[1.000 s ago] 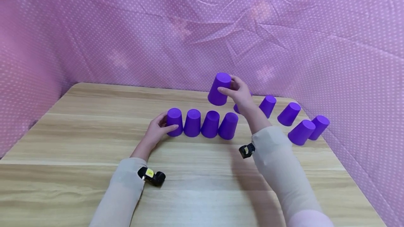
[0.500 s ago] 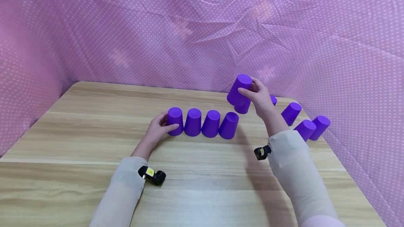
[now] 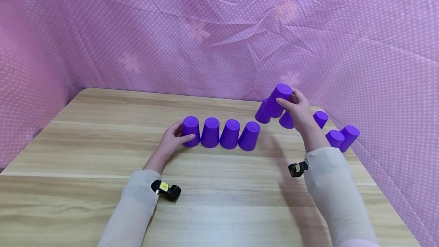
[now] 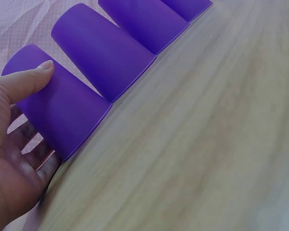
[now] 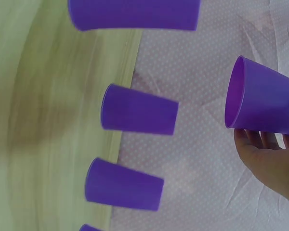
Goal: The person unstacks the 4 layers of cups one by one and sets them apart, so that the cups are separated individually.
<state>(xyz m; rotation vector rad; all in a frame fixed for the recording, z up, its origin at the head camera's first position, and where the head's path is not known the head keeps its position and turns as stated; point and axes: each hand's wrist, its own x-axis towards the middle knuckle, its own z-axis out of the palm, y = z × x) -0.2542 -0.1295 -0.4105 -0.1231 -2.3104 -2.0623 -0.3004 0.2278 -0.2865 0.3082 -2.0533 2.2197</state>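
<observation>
Upside-down purple cups stand in a row across the middle of the table. My left hand [image 3: 170,141] holds the leftmost cup [image 3: 190,128], which rests on the tabletop; in the left wrist view the thumb [image 4: 31,81] lies across its near side and the fingers are behind it. To its right stand another cup [image 3: 210,132] and several more. My right hand [image 3: 300,110] grips a raised purple cup [image 3: 277,100] in the air, mouth down. In the right wrist view that cup [image 5: 265,98] shows its rim, with fingers beneath it.
Behind and right of the row, more upturned purple cups stand spaced apart, among them a back cup [image 3: 261,113] and a far-right cup [image 3: 350,137]. The right arm partly hides some. Pink dotted cloth [image 3: 171,41] hangs around the wooden table [image 3: 212,190].
My right hand has moved to the right with the raised cup, from near the row's right end to over the back cups. The left hand stays on its cup.
</observation>
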